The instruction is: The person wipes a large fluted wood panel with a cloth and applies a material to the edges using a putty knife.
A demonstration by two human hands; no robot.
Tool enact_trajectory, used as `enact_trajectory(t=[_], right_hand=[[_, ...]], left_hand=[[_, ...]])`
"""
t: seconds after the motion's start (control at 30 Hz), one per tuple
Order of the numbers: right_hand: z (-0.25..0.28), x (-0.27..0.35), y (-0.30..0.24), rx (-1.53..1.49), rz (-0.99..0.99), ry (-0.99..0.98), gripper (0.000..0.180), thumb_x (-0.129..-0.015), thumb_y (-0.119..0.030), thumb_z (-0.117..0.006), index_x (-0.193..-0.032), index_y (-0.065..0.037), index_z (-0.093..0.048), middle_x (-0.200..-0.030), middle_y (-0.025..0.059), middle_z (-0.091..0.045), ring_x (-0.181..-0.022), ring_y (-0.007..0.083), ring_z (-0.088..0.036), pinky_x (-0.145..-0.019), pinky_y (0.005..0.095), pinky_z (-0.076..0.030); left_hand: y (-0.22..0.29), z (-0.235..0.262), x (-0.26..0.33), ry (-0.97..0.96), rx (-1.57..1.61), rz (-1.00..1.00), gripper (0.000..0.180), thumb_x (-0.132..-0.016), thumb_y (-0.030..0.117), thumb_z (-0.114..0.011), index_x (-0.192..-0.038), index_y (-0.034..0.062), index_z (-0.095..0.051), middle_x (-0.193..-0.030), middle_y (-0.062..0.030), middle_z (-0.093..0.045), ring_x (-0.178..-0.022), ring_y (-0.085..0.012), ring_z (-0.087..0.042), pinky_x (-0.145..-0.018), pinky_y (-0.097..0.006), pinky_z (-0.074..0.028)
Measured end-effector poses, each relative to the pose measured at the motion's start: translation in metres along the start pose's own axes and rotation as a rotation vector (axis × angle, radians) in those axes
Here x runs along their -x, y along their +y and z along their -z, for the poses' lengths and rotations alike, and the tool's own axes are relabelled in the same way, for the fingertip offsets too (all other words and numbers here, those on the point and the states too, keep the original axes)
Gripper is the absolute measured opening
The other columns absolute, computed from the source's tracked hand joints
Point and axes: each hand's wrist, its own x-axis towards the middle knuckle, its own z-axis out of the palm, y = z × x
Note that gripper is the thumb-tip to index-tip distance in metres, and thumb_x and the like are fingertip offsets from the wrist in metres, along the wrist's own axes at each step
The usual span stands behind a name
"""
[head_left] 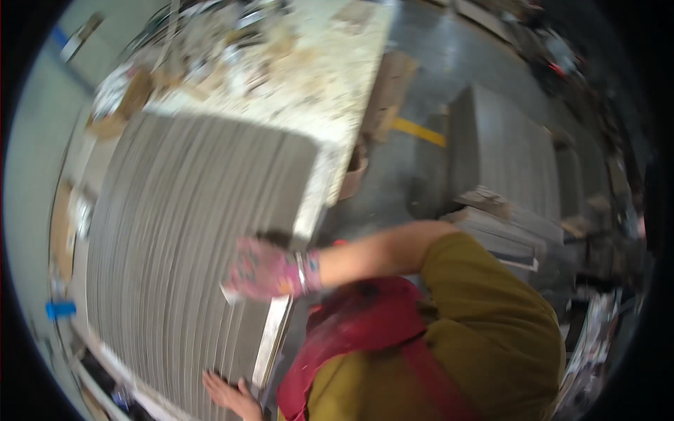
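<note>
Here, item one: a large stack of grey sheets (189, 252), edges fanned, lying on the worktable (330, 77) and filling the view from 7 to 11 o'clock. Right hand (263, 270), in a pink patterned glove, rests on the stack's right edge near centre, fingers curled over the top sheets; the grip is blurred, so how firmly it closes cannot be told. Left hand (228, 394), bare, lies flat and open at 6 o'clock against the stack's near edge. Step judged: squaring or separating sheets. More grey stacks (502, 151) stand at 2 o'clock on the floor.
</note>
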Motion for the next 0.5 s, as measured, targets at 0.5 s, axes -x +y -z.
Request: enact_trajectory(t=[0.5], right_hand=[[0.025,-0.009,0.153,0.369,-0.158,0.082,0.039,-0.083,-0.027,-0.059,-0.122,-0.022,-0.058,-0.102,0.0073,-0.062,-0.099,0.0244,-0.058,-0.095,0.0460,-0.036]], left_hand=[[0.010,0.024,0.005,-0.121,0.028,0.157,0.080,-0.091,0.059,-0.040,-0.146,0.0014,-0.028,-0.155,-0.0136,-0.025,-0.144,-0.0333,-0.018,-0.114,-0.049,-0.011]])
